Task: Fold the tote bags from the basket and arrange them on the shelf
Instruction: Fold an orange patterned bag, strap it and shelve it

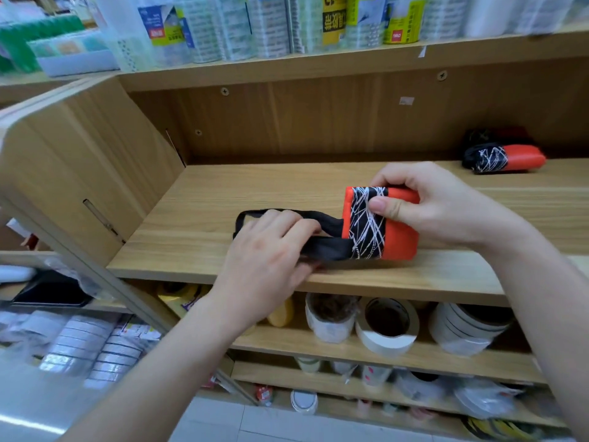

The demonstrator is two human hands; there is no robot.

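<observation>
Two hands hold a folded tote bag [400,232] on the shelf [207,205] — right hand [443,208] pinches it, left hand [266,253] grips its black straps [331,249].

Smooth matt cloth tote bag [381,223] on pale, satin wood-grain shelf [223,199].

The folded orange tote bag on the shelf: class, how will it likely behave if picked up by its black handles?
Probably floppy: the black handles lie in limp loops on the shelf under the left hand. Likely light: the right hand steadies the orange tote bag with a mere pinch. Released, the folds may loosen.
</observation>
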